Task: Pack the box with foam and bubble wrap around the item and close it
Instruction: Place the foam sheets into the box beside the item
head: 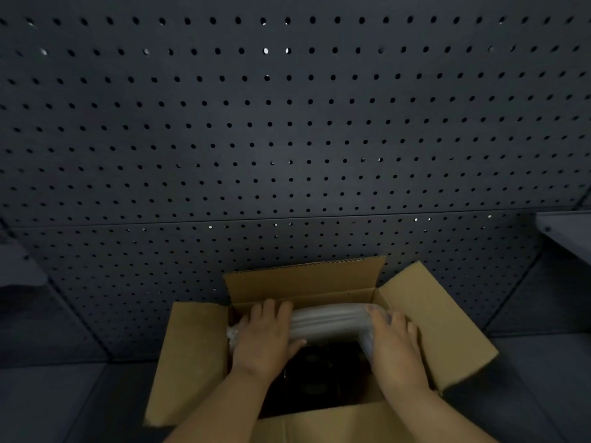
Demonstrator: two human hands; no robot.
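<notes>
Cardboard box (198,362) sat on the dark bench with all four flaps (438,327) open, back one upright against the pegboard (287,123). Both hands were inside the opening, working a ribbed, air-column sheet of bubble wrap (329,322) across the far half of the cavity.

Left hand (265,337) lay flat on the wrap's left end, fingers spread and pressing down. Right hand (395,343) lay on the right end where the sheet bent down along the box wall; fingers (377,314) looked fairly straight, pressing more than gripping, though the frame was blurred there. A crinkled bit of wrap stuck out past the left wall.

The item (319,372) was a dark shape low in the box, under and just in front of the wrap. Too dark to tell what it was. No foam could be made out.

Judgement: padding step was midway, closing not started. To do it well:
- push the sheet down evenly at both ends so it seats on the item, not bridging over it
- tuck the stray left end inside the wall, otherwise it fouls the flap
- keep the right bend running down between item and wall
- near half still looked uncovered, needs fill before the flaps go down
</notes>
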